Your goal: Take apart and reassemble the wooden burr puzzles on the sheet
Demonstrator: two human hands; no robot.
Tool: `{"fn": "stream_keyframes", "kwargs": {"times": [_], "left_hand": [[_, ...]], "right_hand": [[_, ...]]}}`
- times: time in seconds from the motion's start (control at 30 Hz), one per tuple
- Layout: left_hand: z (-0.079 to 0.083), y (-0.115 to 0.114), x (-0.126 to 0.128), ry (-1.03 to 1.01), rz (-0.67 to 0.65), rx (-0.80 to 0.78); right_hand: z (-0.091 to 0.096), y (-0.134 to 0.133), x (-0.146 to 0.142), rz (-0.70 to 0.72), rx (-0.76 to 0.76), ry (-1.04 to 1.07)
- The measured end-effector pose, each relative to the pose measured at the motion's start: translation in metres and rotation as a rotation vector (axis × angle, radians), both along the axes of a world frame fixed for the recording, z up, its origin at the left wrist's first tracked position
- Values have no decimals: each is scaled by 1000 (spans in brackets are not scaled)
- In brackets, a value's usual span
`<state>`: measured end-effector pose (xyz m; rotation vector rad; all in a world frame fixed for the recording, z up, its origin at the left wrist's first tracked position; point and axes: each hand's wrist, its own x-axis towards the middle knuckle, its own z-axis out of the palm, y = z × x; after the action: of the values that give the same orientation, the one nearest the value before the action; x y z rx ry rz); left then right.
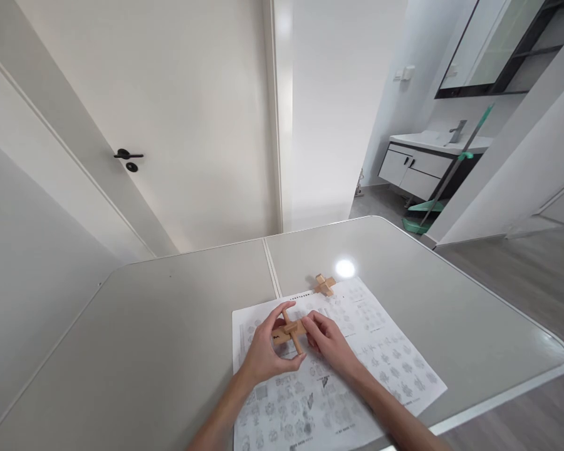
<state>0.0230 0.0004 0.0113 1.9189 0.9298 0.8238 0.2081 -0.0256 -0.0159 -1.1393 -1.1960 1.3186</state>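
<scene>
Between my two hands is a wooden puzzle piece (290, 328), a flat bar with a dark mark crossed by a round rod. My left hand (266, 348) curves around it, thumb at the rod's near end and fingers at its far end. With thumb and fingers my right hand (328, 337) pinches the right end of the flat bar. Beneath both hands lies a printed instruction sheet (404, 369) with rows of small grey diagrams. Another small assembly of crossed wooden pieces (325, 285) rests at the sheet's far edge, apart from my hands.
The grey table (169, 351) has a pale rim and a seam across it. Beyond it stand a closed door (207, 125) with a black handle (128, 154), a washbasin cabinet (416, 166) and a green-and-grey broom (455, 166) at the right.
</scene>
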Motion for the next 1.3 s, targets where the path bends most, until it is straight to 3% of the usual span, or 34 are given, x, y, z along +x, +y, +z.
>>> {"fn": "stream_keyframes", "kwargs": {"times": [0.2,0.5,0.67,0.93,1.07,1.17,1.3], "left_hand": [[1,0,0,26,-50,-14],[-3,3,-1,-63,60,126],[-5,4,1,-163,61,5],[-3,4,0,-231,138,-96],[-7,21,-15,-213,364,-46],[-11,34,-29,-27,482,-24],[-16,41,-42,163,537,59]], "right_hand": [[-5,0,-1,14,6,21],[-3,4,0,7,-62,225],[-1,4,1,16,-121,364],[0,6,6,-140,-111,344],[2,6,9,-155,-125,359],[3,5,9,-126,-129,367],[3,4,8,-77,-111,379]]}}
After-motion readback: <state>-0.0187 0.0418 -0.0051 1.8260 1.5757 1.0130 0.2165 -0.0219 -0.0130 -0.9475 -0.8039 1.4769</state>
